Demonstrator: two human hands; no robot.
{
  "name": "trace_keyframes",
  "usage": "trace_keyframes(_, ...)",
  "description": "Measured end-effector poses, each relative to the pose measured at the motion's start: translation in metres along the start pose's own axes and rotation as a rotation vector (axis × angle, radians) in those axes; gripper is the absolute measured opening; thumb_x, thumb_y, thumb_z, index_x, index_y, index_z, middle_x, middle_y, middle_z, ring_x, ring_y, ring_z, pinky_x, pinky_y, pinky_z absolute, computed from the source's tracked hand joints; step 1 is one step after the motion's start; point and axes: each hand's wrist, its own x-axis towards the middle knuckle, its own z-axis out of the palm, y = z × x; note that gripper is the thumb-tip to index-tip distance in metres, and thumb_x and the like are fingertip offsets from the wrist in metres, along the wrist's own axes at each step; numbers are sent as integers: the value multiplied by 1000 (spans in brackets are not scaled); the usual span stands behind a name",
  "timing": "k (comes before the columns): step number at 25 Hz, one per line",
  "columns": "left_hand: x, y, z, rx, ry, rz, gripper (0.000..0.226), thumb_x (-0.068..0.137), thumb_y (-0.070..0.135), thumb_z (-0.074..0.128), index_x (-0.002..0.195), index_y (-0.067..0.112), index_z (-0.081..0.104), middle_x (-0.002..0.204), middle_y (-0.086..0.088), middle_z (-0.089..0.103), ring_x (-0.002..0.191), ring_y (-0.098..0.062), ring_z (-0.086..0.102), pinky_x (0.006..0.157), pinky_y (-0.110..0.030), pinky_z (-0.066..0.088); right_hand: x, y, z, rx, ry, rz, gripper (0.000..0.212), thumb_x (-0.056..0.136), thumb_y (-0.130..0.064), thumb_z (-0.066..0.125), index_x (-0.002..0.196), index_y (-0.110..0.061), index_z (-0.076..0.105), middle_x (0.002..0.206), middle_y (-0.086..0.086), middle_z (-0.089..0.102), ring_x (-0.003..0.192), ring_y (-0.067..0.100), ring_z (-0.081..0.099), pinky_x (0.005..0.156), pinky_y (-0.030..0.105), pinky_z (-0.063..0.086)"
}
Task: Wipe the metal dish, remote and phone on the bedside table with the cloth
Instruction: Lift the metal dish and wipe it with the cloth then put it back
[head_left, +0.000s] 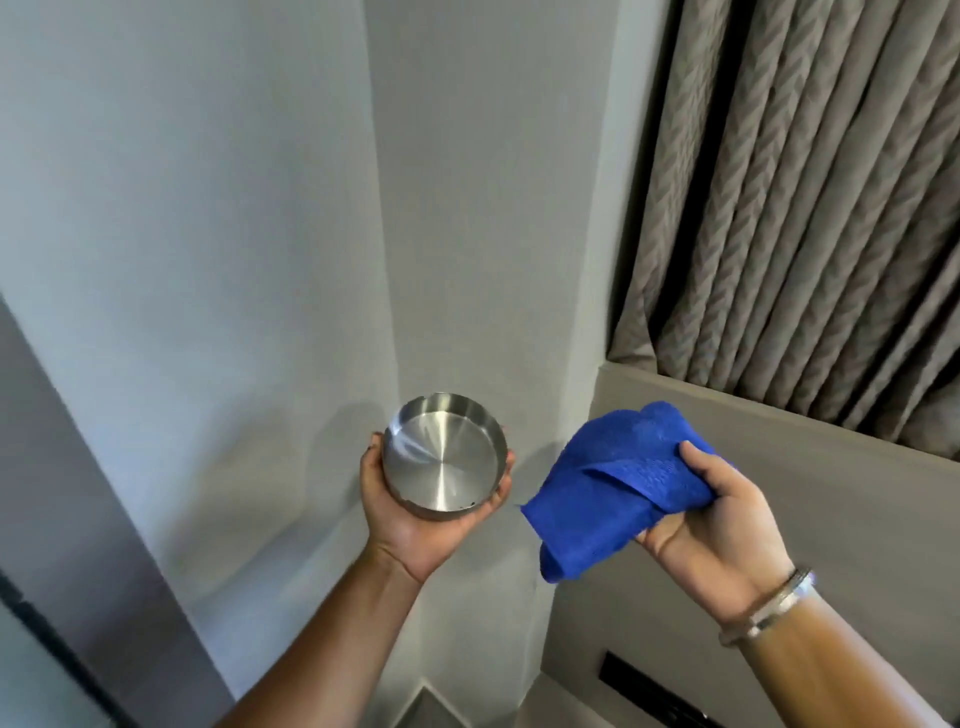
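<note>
head: left hand (415, 525) cups the metal dish (445, 457) from below, fingers closed round its wall, open side tilted toward the camera | right hand (711, 525) clutches the cloth (618, 483), just right of the dish, apart | clear air between them | remote, phone, table not in view

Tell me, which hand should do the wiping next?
The right hand: it already holds the blue cloth, bunched and apart from the metal dish. The left hand cups the dish from below, open side up, so it probably just steadies.
</note>
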Motion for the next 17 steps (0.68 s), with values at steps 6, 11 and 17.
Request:
trace_keyframes(6, -2, -25, 2, 138, -102, -39, 79, 70, 64, 64, 137, 23, 55, 149, -11, 40, 137, -40, 35, 116, -60, 22, -9, 22, 42, -812, -101, -361, 24, 89, -34, 51, 103, -21, 65, 85, 19, 72, 77, 29, 65, 72, 48, 51)
trace_keyframes(11, -7, -29, 15, 313, -122, 12, 69, 76, 49, 66, 133, 12, 61, 133, -16, 64, 124, -32, 58, 108, -45, 42, -15, 37, 45, -2080, -255, -779, 40, 82, -40, 49, 120, -34, 61, 126, -5, 56, 107, 21, 52, 91, 37, 39)
trace_keyframes(17, -4, -53, 23, 613, -17, 69, 73, 72, 39, 69, 141, 19, 54, 123, -15, 67, 112, -32, 63, 98, -42, 50, -14, 35, 64, -2310, -429, -223, 27, 80, -34, 44, 80, -19, 66, 94, -2, 53, 85, 20, 49, 79, 39, 42)
